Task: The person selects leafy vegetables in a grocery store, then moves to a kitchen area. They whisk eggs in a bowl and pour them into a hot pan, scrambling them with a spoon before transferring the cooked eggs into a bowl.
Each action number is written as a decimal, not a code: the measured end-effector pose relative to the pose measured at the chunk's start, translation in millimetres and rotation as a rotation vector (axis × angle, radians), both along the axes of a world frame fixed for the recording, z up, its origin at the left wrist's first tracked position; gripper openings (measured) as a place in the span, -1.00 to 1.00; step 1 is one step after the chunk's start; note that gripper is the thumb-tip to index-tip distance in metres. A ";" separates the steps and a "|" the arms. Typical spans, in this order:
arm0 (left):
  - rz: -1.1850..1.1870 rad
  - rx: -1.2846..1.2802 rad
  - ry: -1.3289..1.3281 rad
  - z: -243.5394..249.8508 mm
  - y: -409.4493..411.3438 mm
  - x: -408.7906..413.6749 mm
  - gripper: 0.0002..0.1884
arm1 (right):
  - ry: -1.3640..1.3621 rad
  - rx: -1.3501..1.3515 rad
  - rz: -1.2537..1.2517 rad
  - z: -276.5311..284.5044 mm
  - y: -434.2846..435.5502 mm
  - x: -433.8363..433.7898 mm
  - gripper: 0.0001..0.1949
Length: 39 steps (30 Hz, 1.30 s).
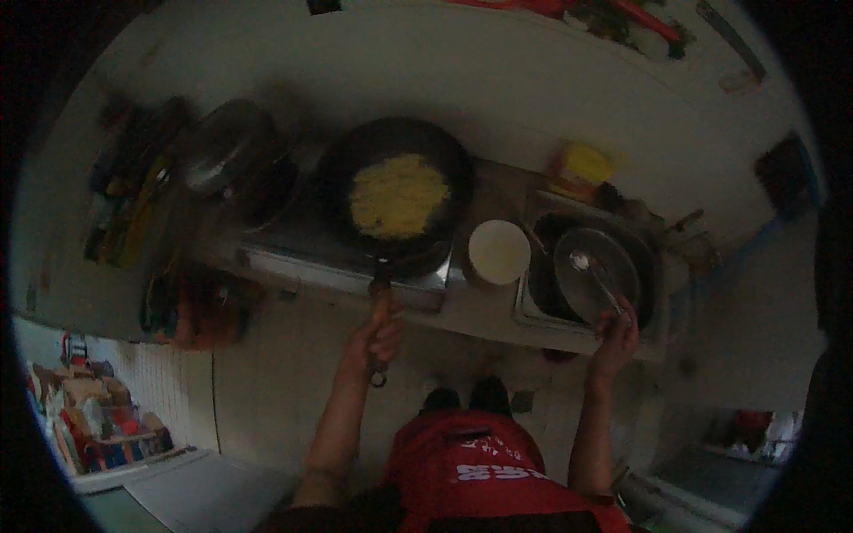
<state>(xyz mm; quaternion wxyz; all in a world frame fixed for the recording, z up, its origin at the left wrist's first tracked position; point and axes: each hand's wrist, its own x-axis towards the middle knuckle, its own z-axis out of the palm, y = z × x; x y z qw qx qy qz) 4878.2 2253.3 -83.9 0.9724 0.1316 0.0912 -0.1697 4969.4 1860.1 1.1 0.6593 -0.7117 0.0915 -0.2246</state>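
Observation:
My left hand [377, 340] is closed around the wooden handle [380, 293] of a dark frying pan [330, 180] on the stove. Inside the pan lies a flat yellow pancake or egg sheet [400, 196], right of the pan's middle. My right hand [618, 330] grips the end of a metal spoon or ladle [605, 286]. Its bright head is over a round metal bowl [600, 250] in the sink [525, 313]; whether it touches the bowl is unclear. A pale round container [499, 252] stands between the stove [333, 276] and the sink.
Left of the pan is a shiny lidded pot or wok [230, 150]. Utensils [133, 200] hang along the left wall. A yellow object [586, 163], perhaps a sponge, sits behind the sink. Below lies the counter's front edge [486, 333]. The picture is dim and blurred.

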 end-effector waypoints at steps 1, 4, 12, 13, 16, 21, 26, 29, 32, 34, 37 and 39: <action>0.019 0.067 0.042 2.3 1.3 1.3 -0.57 | -0.008 -0.025 -0.011 0.0 -1.3 -3.6 -0.63; -0.043 0.123 0.100 13.5 8.0 11.3 -0.66 | 0.025 -0.016 -0.048 1.4 -2.4 -11.9 -0.65; 0.052 0.256 0.074 53.6 -25.7 11.1 -0.69 | 0.051 -0.100 -0.097 0.3 -25.6 -32.9 -0.64; 0.072 0.246 0.070 61.8 -28.2 3.8 -0.72 | 0.030 -0.085 -0.096 -0.5 -27.9 -36.4 -0.66; 0.108 0.245 0.042 78.1 -31.4 -3.6 -0.73 | 0.033 -0.062 -0.069 -2.8 -30.9 -36.5 -0.67; 0.061 0.173 -0.039 93.6 -45.9 -16.9 -0.70 | 0.027 0.064 -0.046 0.5 -35.6 -33.8 -0.65; 0.195 0.430 0.111 111.9 -67.8 -44.5 -0.67 | 0.063 0.044 -0.042 5.5 -44.7 -28.8 -0.65; 0.088 0.353 0.049 126.2 -77.0 -52.8 -0.63 | 0.060 0.053 -0.018 3.2 -51.4 -23.8 -0.65; 0.058 0.559 0.149 139.7 -85.3 -60.7 -0.63 | 0.040 0.035 0.035 -4.8 -57.9 -17.4 -0.66; 0.029 0.526 0.141 144.0 -91.7 -67.3 -0.62 | 0.034 0.067 0.031 -11.6 -62.0 -14.7 -0.66; 0.017 0.467 0.165 144.1 -101.2 -80.6 -0.61 | 0.027 0.083 0.046 -20.1 -66.3 -13.6 -0.66; 0.017 0.435 0.179 141.1 -103.0 -85.5 -0.61 | 0.028 0.093 0.056 -24.0 -67.5 -12.7 -0.66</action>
